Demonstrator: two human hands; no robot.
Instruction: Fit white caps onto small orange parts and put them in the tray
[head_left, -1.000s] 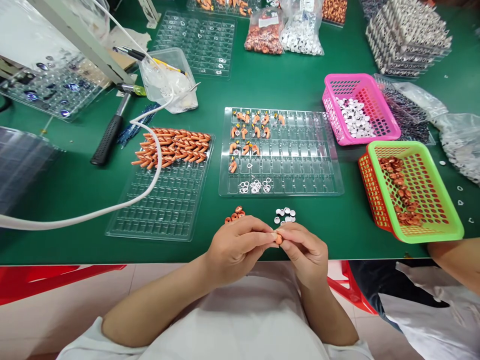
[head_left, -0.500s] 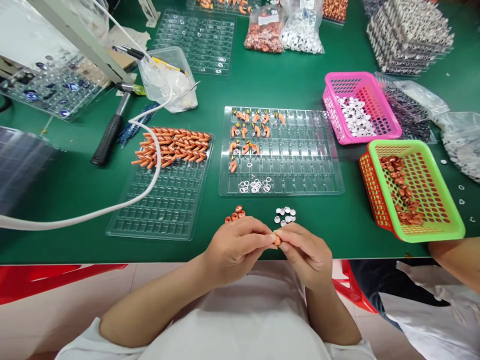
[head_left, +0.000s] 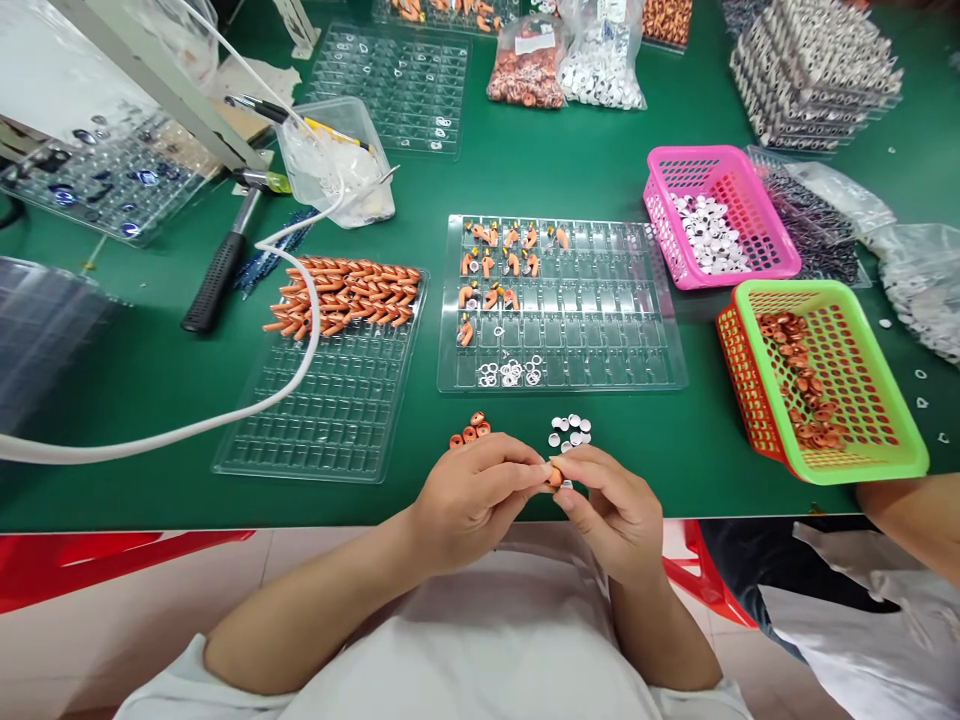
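Close in front of me, at the table's near edge, both hands meet at one small part. My left hand pinches a small copper-coloured piece between thumb and forefinger. On its right side, my right hand has finger and thumb closed around a small white cap, close against the copper piece. Whether the two parts are joined I cannot tell. Just beyond my left hand lies a group of copper-coloured rounded pieces. Several loose white caps lie beyond my right hand.
Ahead is a clear compartment tray with curved copper parts and rings. A second tray carries copper parts, with a white cable across it. Right stand pink and green baskets; left, a hammer. Another person's arm rests right.
My right thumb has shifted slightly down and away from the copper piece, and the white cap now shows between my right fingers. My left hand keeps its pinch.
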